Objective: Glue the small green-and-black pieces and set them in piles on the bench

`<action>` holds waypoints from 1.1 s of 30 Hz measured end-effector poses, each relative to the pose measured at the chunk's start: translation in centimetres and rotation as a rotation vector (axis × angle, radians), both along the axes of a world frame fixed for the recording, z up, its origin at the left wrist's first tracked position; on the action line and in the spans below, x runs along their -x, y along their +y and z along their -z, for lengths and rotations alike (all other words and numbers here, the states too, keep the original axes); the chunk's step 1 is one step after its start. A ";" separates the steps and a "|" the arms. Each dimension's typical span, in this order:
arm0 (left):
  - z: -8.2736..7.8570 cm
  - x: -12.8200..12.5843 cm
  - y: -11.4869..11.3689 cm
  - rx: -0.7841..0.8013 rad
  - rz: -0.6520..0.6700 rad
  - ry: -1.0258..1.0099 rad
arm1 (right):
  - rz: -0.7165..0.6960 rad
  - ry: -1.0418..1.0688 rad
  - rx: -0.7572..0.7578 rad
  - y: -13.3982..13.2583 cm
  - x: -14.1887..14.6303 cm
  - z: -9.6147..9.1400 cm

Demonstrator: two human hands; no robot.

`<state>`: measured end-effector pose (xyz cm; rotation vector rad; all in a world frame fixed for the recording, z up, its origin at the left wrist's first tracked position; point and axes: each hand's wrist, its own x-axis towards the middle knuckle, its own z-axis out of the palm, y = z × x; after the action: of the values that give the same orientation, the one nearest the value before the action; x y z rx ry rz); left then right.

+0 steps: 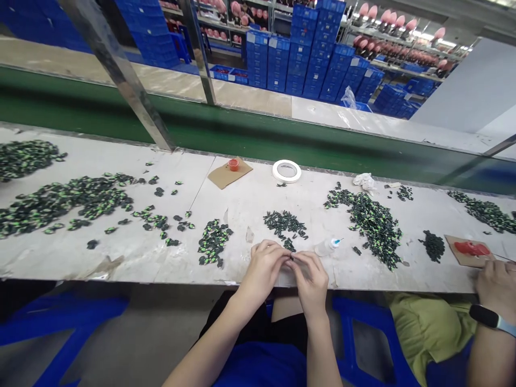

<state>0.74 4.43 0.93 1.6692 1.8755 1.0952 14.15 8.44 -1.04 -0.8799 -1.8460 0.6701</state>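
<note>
My left hand (265, 267) and my right hand (311, 276) meet at the table's near edge, fingertips pinched together on a tiny dark part (291, 257). Its exact kind is too small to make out. Just beyond my fingers lies a loose heap of small dark pieces (284, 222). A clear dropper bottle with a blue needle tip (328, 246) lies by my right hand. To the left of my left hand is a small pile of black-and-green parts (215, 242). A larger pile of such parts (373, 223) spreads to the right.
A roll of white tape (286, 171) and a red tub (233, 164) on cardboard (221, 178) sit toward the back. More black-and-green parts (68, 199) cover the left side. At right, a co-worker's hand (497, 285) is near a card with red material (471, 249). A green conveyor belt (258, 134) runs behind.
</note>
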 end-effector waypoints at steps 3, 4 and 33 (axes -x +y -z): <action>0.8 0.5 -0.9 -0.037 -0.050 -0.091 | -0.060 0.045 0.122 0.1 0.7 0.0; 1.1 0.6 -1.1 -0.046 -0.076 -0.125 | -0.071 0.047 0.168 0.0 0.9 0.0; 2.0 1.0 -1.9 -0.070 -0.200 -0.479 | -0.105 0.219 0.647 -0.6 1.8 -0.4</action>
<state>-0.26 2.57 -1.10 1.1314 1.7216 1.4999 12.32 7.83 -0.67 -1.0650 -1.4950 1.4175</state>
